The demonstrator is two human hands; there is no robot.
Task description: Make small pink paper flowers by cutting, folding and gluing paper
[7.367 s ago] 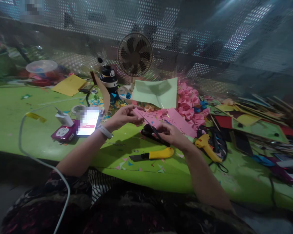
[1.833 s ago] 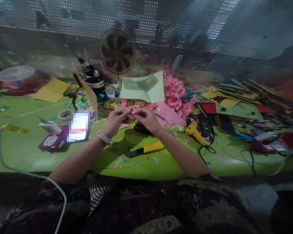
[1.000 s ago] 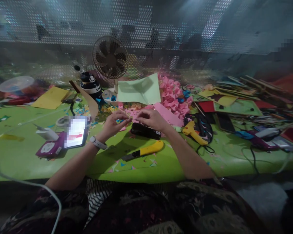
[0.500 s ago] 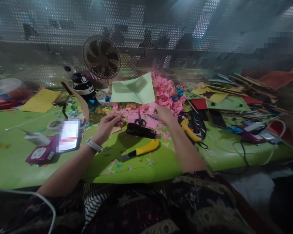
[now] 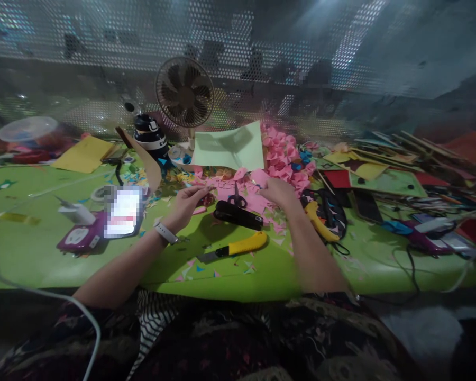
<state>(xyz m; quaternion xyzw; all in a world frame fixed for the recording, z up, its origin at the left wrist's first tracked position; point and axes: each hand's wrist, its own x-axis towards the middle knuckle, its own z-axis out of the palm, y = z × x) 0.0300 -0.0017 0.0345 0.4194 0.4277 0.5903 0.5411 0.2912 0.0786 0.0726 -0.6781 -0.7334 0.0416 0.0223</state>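
My left hand point(image 5: 186, 203) hovers over the green table point(image 5: 39, 254), its fingers pinched on a small pink paper piece near the fingertips. Over the pink paper sheet point(image 5: 257, 202), my right hand point(image 5: 278, 191) reaches toward the pile of pink paper flowers point(image 5: 285, 159), with its fingers curled on a pink scrap. Between the hands lie small black scissors point(image 5: 237, 197) and a black stapler point(image 5: 238, 216). A yellow utility knife point(image 5: 238, 247) lies nearer to me.
A lit phone point(image 5: 122, 212) rests on a purple box at the left. A small fan point(image 5: 184, 100), a dark bottle point(image 5: 150, 138) and a pale green sheet point(image 5: 229, 148) stand behind. A yellow glue gun point(image 5: 319, 222) and coloured card point(image 5: 381, 177) clutter the right. Paper scraps litter the table.
Earlier both hands worked one small pink piece together. Now my right hand has left it and moved right toward the pink flowers, while my left hand keeps the piece.
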